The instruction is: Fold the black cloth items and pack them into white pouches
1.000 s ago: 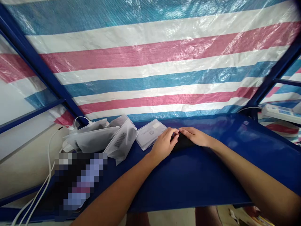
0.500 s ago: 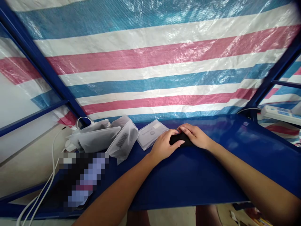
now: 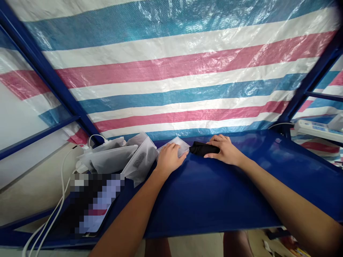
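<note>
My right hand [image 3: 223, 149] rests on a small black folded cloth [image 3: 199, 148] lying on the blue table [image 3: 214, 192], its fingers curled over the cloth's right end. My left hand [image 3: 168, 157] lies flat on a clear plastic packet [image 3: 180, 144] just left of the cloth, fingers stretched out. Both sit near the table's far edge, below the striped tarpaulin [image 3: 174, 67].
A heap of frosted plastic bags [image 3: 118, 157] lies to the left of the packet. White cables [image 3: 59, 200] hang off the table's left side beside a blurred-out dark item [image 3: 93, 203]. A white power strip [image 3: 316, 128] sits at the far right. Blue frame posts stand at both back corners.
My left hand has left the black cloth and moved left onto the clear packet. My right hand stays on the cloth, which now shows as a compact folded roll.
</note>
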Tool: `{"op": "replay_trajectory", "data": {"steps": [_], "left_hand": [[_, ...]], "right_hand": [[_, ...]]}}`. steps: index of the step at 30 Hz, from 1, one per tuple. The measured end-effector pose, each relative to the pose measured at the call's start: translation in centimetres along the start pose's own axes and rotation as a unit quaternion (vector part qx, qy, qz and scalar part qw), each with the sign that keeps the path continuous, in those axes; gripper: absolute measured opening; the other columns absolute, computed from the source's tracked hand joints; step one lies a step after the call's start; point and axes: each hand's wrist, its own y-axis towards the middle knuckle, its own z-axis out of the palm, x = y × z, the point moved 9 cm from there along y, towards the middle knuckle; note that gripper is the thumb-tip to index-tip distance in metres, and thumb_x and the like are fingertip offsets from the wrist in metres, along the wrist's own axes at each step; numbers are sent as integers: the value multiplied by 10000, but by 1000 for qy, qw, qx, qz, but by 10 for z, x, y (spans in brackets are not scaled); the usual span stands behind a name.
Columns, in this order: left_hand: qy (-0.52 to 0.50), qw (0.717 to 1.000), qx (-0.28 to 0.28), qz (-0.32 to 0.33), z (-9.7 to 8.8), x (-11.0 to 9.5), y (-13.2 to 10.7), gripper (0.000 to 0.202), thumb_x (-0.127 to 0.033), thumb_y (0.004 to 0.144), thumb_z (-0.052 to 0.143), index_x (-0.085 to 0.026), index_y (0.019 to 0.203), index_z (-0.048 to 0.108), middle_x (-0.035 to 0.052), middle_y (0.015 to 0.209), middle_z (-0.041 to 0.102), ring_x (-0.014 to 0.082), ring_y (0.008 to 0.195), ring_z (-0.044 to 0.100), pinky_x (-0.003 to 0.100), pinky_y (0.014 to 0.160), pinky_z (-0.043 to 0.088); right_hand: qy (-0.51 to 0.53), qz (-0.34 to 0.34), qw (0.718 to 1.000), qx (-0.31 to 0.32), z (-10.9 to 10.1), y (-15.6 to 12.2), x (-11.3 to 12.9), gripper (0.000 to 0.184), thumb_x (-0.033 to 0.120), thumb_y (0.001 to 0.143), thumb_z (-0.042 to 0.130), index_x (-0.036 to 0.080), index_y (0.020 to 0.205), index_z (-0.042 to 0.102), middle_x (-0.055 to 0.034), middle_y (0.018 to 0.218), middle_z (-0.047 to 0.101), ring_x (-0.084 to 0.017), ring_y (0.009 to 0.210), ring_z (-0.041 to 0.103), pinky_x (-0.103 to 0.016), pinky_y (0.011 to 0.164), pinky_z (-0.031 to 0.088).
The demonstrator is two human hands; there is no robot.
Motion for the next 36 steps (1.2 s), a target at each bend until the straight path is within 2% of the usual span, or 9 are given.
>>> {"op": "replay_trajectory", "data": {"steps": [5,8,13,15,18,21,25,31,36], "left_hand": [[31,997,67,-14,10,6,1,234,-358,1068,592,-217,1043,777,95,1141,771,296,1147,709,394,993,565],[44,995,80,-38,10,8,2,183,-220,1031,577,-223,1114,740,84,1167,785,282,1138,729,356,938,565],[40,992,77,-89,5,18,2,286,-154,1049,528,-237,1304,628,63,1080,813,263,942,784,326,824,554],[17,996,39,-73,-2,17,3,297,-147,1075,495,-256,1320,622,62,1112,815,264,950,788,325,815,550],[-25,998,-7,-53,-10,17,3,300,-139,1081,488,-287,1273,665,48,1131,813,267,941,789,332,807,552],[-56,998,-14,-30,-7,10,2,280,-107,1050,518,-276,1124,728,45,1177,800,261,972,782,347,849,569],[-98,995,-21,-1,0,-8,-1,251,-198,1003,671,-239,1250,682,93,1292,736,296,1220,714,398,1005,584],[-195,981,8,18,10,-27,-4,479,-149,908,734,-217,1356,577,117,1348,651,308,1260,677,478,1064,596],[-208,977,-18,47,12,-29,-6,754,25,887,556,-216,1593,446,165,1577,530,332,1520,504,559,1281,461]], "right_hand": [[-82,20,995,-48,-5,-3,-20,427,433,940,803,307,1347,768,-127,1326,728,-406,1230,623,-624,1050,436],[-86,-3,995,-48,-9,-3,-18,480,202,890,748,299,1360,746,-111,1380,727,-398,1296,630,-624,1091,433],[128,-24,991,-42,-16,0,1,465,192,860,753,281,1316,731,-92,1418,730,-356,1319,671,-559,1146,498],[277,23,960,-36,-15,0,2,388,314,864,830,257,1235,729,-100,1326,769,-347,1232,723,-536,1102,558],[446,117,887,7,-2,-4,2,495,469,779,954,233,1151,728,-110,1197,807,-353,1148,758,-519,1024,622],[534,176,827,14,8,-10,4,569,462,677,1033,237,1117,752,-100,1129,822,-335,1092,778,-478,982,650],[585,187,790,2,21,-8,11,539,487,656,1043,232,1058,790,-84,1042,834,-319,1050,795,-448,957,666],[554,167,815,-18,35,0,9,548,461,700,1029,246,1155,812,-85,1189,838,-348,1145,785,-535,1067,627],[394,67,912,-89,13,4,15,557,505,752,986,242,1197,777,-91,1217,815,-339,1116,763,-534,1033,613]]}}
